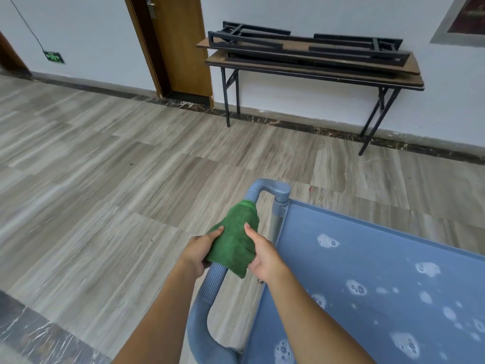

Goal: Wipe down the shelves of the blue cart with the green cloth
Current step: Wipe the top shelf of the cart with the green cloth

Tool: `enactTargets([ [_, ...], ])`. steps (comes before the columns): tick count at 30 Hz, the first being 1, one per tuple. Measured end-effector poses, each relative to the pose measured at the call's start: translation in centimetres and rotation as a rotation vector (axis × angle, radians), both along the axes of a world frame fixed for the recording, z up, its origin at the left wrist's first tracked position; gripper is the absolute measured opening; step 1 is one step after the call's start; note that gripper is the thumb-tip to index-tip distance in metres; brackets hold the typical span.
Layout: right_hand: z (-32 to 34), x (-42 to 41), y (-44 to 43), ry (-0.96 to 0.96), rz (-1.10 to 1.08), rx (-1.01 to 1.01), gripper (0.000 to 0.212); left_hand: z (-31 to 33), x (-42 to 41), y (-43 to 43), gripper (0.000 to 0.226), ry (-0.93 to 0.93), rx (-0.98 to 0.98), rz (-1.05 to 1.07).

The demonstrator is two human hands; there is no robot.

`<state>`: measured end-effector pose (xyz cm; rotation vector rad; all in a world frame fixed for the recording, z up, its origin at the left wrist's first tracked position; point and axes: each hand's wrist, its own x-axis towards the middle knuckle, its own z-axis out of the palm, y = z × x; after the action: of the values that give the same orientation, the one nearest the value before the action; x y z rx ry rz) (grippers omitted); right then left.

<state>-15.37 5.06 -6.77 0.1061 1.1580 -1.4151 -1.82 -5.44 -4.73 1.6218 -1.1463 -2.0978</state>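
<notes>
Our left hand (pixel 195 252) and right hand (pixel 265 254) both grip the green cloth (pixel 235 240) draped over the handle (pixel 214 282) of the blue cart (pixel 367 258)

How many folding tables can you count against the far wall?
2. A standing table rests on its legs by the white wall. A second table lies upside down on top, legs folded. Another could be hidden in the stack.

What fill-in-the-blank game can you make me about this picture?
The left hand and right hand both grip a fuzzy cloth coloured ___.
That cloth covers part of the ribbed ___ of the blue plastic cart.
On the cart's flat top ___ sit white soapy foam blobs.
Missing: green; handle; shelf.
</notes>
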Motion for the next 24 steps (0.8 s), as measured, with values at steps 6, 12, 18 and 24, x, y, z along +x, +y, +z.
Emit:
enactTargets([
  [6,2.5,-1.8,1.1,0.133,-0.116,0.008,0.03,2.7,-1.1,-0.5,0.043,0.03,-0.188,-0.002],
  [12,5.9,-4.7,4.0,0.159,-0.227,-0.086,0.028,6.6,-4.7,1.6,0.023,0.206,-0.3,-0.031],
  [18,7.8,-8.4,11.3,0.242,-0.322,-0.026,0.021,7.6,-9.5,6.6,0.029,0.266,-0.297,-0.197],
  [24,8.2,-12.2,22.8,0.356,-0.471,0.095,0.024,6.4,-15.0,15.6,0.047,0.225,-0.296,-0.503],
])
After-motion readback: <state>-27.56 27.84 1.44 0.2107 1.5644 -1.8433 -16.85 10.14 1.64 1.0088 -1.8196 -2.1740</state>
